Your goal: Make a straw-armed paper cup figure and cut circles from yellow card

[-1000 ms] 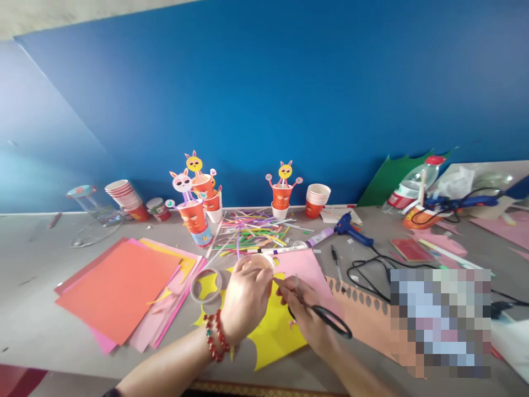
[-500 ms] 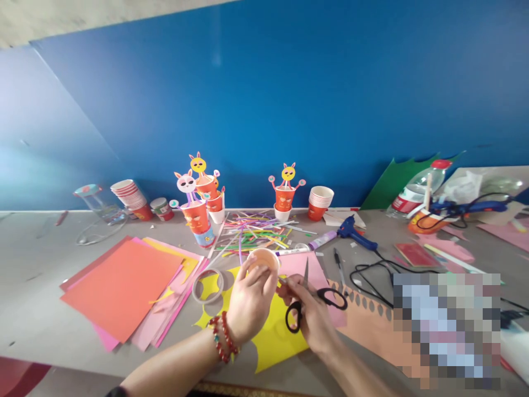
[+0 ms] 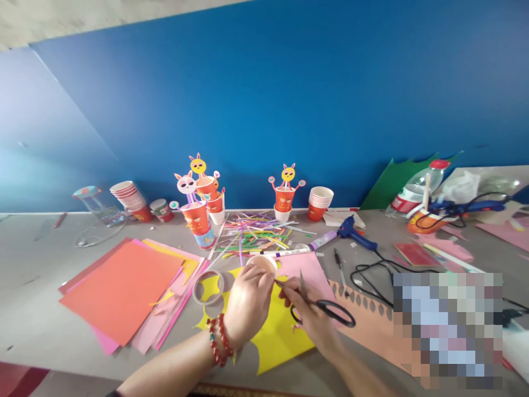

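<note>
My left hand (image 3: pixel 249 300) is closed around a paper cup (image 3: pixel 264 262), its open mouth turned up and the rest mostly covered by my fingers. Close on its right, my right hand (image 3: pixel 311 317) holds black-handled scissors (image 3: pixel 303 283) with the blades spread. One blade points toward the side of the cup; whether it touches is hidden by my fingers. Beneath both hands lies a cut yellow sheet (image 3: pixel 281 344), partly over a pink sheet (image 3: pixel 308 267). A roll of clear tape (image 3: pixel 196 288) rests beside my left hand.
Stacked coloured paper (image 3: pixel 124 292) lies left. Behind are decorated cups (image 3: pixel 194 218), cup stacks (image 3: pixel 320 204) and scattered strips (image 3: pixel 260 231). A blue glue gun (image 3: pixel 353 234) with a trailing black cord, a pen (image 3: pixel 339 262) and an orange-brown punched sheet (image 3: pixel 363 325) lie right.
The cup and my left hand have moved slightly down. The scissors have turned in my right hand, and a small pink scrap now shows on the yellow sheet below it.
</note>
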Demonstrator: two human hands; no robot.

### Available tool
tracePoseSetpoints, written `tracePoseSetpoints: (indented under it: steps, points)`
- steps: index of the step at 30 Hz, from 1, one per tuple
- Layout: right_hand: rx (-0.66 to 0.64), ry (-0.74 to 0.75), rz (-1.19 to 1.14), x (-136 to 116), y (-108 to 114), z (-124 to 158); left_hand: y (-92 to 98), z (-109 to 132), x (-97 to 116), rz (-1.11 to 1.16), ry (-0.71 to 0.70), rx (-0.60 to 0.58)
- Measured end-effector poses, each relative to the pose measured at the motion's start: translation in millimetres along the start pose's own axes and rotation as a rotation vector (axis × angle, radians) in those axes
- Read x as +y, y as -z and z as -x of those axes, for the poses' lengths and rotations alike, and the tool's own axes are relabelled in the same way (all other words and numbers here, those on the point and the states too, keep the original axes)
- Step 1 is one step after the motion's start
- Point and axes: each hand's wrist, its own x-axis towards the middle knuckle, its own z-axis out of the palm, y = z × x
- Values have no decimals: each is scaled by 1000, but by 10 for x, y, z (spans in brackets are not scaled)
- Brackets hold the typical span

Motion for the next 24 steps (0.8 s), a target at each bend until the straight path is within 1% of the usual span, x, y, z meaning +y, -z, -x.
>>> tracePoseSetpoints:
  steps: [1, 3, 5, 6, 8, 11, 13, 15, 17, 19, 24]
  points:
    - [42, -59, -66, 7, -26, 5, -17, 6, 11, -48, -56, 28]
    - [114, -113, -205, 15, -72, 6, -44, 8, 29, -116, -145, 74]
    - [144, -122, -295, 17, -95, -1, -60, 3, 31, -127, -167, 93]
    - [145, -127, -304, 17, -94, -3, -64, 0, 25, -106, -155, 93]
    - [129, -142, -240, 22, -70, 4, -69, 0, 1, -12, -87, 84]
    - [106, -160, -85, 32, -16, 42, -73, 14, -51, 187, 85, 46]
    - [95, -127, -16, 29, 7, 71, -76, 28, -79, 301, 192, 9]
    - [90, -64, 36, 15, 12, 89, -77, 39, -96, 377, 256, -30]
    - [92, -8, 74, -5, 7, 93, -77, 44, -102, 423, 288, -54]
    - [91, 34, 107, -22, 1, 87, -81, 45, -104, 452, 302, -53]
    - [75, 135, 200, -55, 4, 64, -112, 57, -127, 441, 291, -38]
